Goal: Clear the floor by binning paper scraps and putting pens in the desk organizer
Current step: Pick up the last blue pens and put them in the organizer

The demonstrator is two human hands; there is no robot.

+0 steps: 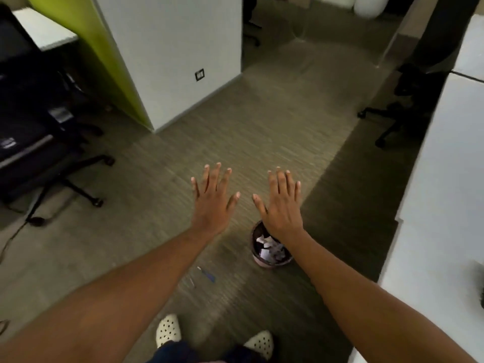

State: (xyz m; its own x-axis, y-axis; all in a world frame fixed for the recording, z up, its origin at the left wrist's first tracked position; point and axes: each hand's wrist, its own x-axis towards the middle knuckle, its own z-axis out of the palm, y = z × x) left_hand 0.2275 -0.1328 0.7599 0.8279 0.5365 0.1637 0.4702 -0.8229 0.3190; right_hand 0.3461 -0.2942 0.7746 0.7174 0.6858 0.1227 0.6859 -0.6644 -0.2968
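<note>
Both my arms stretch forward over the carpet, palms down. My left hand [213, 197] is empty with fingers spread. My right hand [282, 203] is empty too, fingers apart, and its wrist covers the far rim of a small pink bin [267, 262] that holds several white paper scraps [264, 247]. On the floor left of the bin lie a blue pen [208, 275] and a thinner pale pen [192, 282], between my arms. No desk organizer shows in this view.
A black office chair [52, 158] stands at the left, another chair [398, 111] at the right by white desks [445, 166]. A white and green partition [162, 61] rises ahead. My feet in white perforated shoes [167, 330] are at the bottom.
</note>
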